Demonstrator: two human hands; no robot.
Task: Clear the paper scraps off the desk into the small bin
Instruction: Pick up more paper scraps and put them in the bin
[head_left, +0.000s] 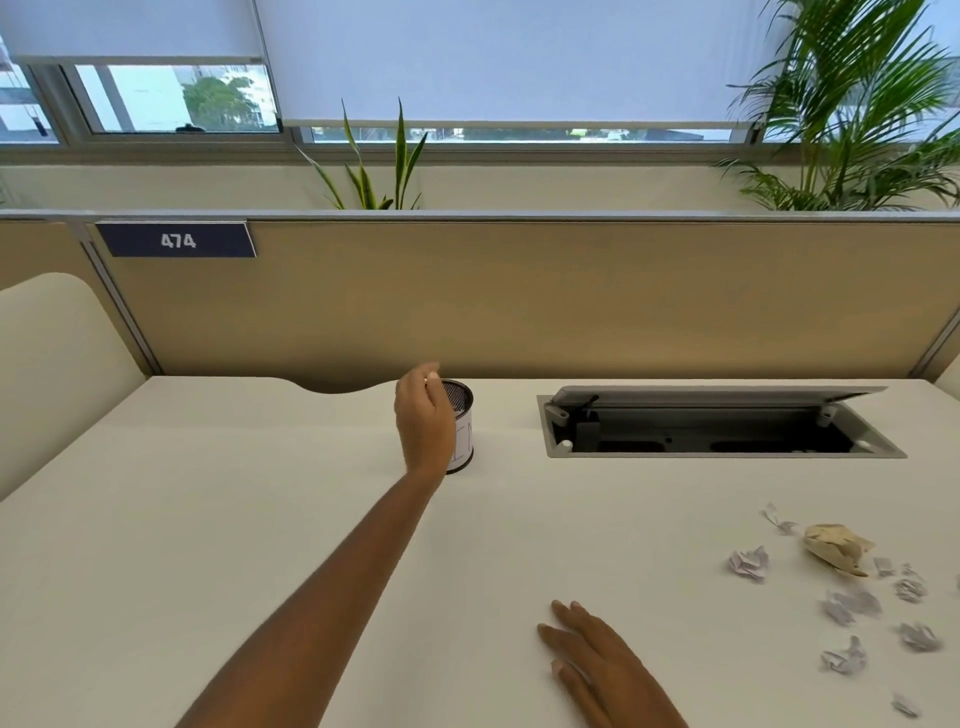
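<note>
Your left hand (422, 415) pinched a small white scrap (429, 380) just above the rim of the bin (463, 415), which stood near the back of the desk (260, 519). Your right hand (587, 654) lay flat, fingers straight, holding nothing. The other scraps (748, 564) lay scattered well to the bin's right.

Mesh bin (464, 415) upright; crumpled scraps (748, 564) scattered right

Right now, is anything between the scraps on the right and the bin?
Only bare desk lies between scraps and bin. The left hand is at the bin's rim; the open hatch lies behind that path, the right hand on its near side.
</note>
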